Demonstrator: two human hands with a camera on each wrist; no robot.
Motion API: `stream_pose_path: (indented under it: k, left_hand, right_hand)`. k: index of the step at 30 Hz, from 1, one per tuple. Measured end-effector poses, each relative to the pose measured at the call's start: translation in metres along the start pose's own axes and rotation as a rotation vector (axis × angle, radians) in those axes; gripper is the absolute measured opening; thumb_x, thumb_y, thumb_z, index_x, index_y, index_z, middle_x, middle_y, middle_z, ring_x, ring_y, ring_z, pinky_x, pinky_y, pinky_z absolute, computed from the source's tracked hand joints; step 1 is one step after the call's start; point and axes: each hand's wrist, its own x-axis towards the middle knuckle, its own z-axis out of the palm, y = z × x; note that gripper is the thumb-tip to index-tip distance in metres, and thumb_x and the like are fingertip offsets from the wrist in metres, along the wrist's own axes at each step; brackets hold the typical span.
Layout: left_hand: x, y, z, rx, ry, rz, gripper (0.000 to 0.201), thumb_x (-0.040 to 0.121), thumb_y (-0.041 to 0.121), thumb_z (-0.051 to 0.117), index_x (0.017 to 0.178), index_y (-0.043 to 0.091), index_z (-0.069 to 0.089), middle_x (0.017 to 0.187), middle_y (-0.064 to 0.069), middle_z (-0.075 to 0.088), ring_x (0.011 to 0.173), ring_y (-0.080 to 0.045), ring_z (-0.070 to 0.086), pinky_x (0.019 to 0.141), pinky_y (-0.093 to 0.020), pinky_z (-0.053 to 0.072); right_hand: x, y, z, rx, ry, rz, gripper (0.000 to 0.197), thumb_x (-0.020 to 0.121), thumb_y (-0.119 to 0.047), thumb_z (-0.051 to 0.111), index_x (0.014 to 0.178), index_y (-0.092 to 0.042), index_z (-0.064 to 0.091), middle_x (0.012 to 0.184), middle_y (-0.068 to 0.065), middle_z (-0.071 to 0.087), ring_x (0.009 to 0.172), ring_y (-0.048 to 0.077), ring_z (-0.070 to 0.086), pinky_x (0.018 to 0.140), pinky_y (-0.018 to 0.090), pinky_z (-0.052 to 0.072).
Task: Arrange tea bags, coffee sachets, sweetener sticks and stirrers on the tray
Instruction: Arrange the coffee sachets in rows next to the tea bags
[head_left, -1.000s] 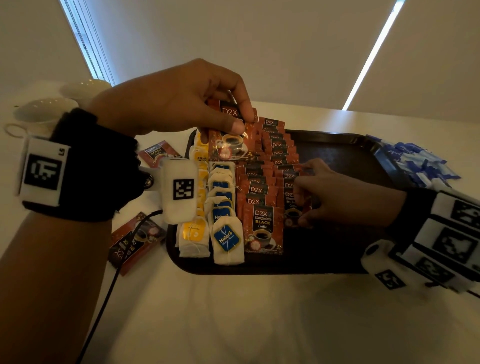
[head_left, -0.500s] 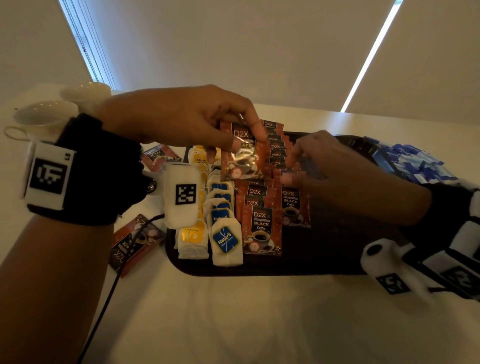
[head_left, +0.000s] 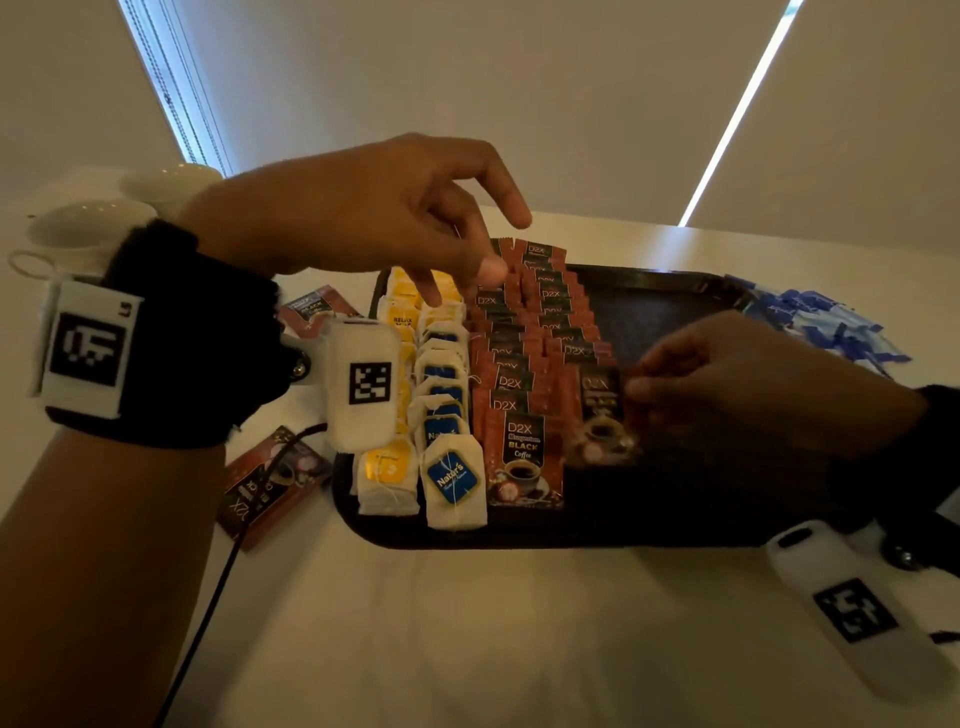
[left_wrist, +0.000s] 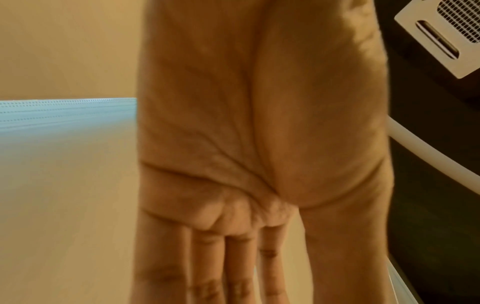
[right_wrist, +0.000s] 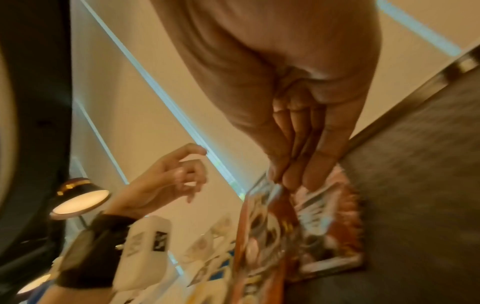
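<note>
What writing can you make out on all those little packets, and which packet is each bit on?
"D2X", "BLACK", "Coffee": front coffee sachet on the tray; the script line between is too blurred.
"D2X": the sachets stacked behind it.
"Natur's": front blue-label tea bag; its smaller line is unreadable.
"RELAX": yellow-label tea bag.
Blue sweetener sticks: print too blurred.
Wrist tags carry only square code patterns.

Counting what's showing, head view: 1 dark tray (head_left: 670, 291). On it, 4 rows sitting side by side: 1 row yellow-label tea bags (head_left: 387, 473), 1 row blue-label tea bags (head_left: 453, 480), 2 rows red D2X coffee sachets (head_left: 524, 457); approx. 8+ per row, overlapping too much for an exact no. 2 loose coffee sachets (head_left: 270, 486) lying on the table left of tray. 1 pile blue sweetener sticks (head_left: 810, 325) right of tray, no. unclear. 2 white cups (head_left: 78, 228). 2 hands working.
</note>
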Motion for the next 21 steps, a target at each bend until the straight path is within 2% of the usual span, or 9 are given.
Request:
stream_pose_path:
  k: [2, 4, 11, 21]
  left_hand:
    - [-0.002, -0.001, -0.004, 0.000, 0.023, 0.001, 0.043, 0.073, 0.029, 0.067, 0.114, 0.025, 0.055, 0.089, -0.006, 0.072, 0.079, -0.013, 0.070, 0.061, -0.022, 0.057]
    - [-0.003, -0.003, -0.006, 0.003, 0.027, 0.000, 0.043, 0.072, 0.030, 0.067, 0.113, 0.026, 0.055, 0.089, -0.007, 0.071, 0.079, -0.015, 0.070, 0.062, -0.024, 0.058]
    - [-0.003, -0.005, -0.007, 0.021, 0.020, -0.016, 0.045, 0.072, 0.032, 0.067, 0.115, 0.025, 0.055, 0.089, -0.003, 0.072, 0.078, -0.013, 0.070, 0.065, -0.024, 0.058]
    - [-0.004, -0.006, -0.009, 0.035, 0.029, -0.016, 0.044, 0.074, 0.031, 0.067, 0.116, 0.023, 0.055, 0.088, -0.004, 0.072, 0.080, -0.013, 0.070, 0.065, -0.025, 0.058]
  right_hand:
    - [0.004, 0.010, -0.005, -0.040, -0.070, 0.111, 0.008, 0.084, -0.011, 0.061, 0.089, -0.009, 0.067, 0.090, 0.008, 0.071, 0.081, 0.018, 0.067, 0.065, 0.023, 0.054]
    - [0.009, 0.015, -0.005, -0.076, -0.096, 0.167, 0.008, 0.085, -0.011, 0.061, 0.089, -0.008, 0.067, 0.091, 0.010, 0.070, 0.082, 0.018, 0.066, 0.066, 0.024, 0.052]
    - [0.027, 0.010, 0.005, -0.117, -0.095, 0.177, 0.007, 0.083, -0.015, 0.065, 0.084, -0.009, 0.067, 0.079, 0.007, 0.071, 0.067, 0.009, 0.066, 0.052, 0.016, 0.051]
    - [0.033, 0.008, 0.009, -0.054, -0.077, 0.184, 0.013, 0.082, -0.009, 0.066, 0.092, -0.010, 0.057, 0.076, 0.007, 0.069, 0.059, 0.010, 0.067, 0.048, 0.019, 0.052]
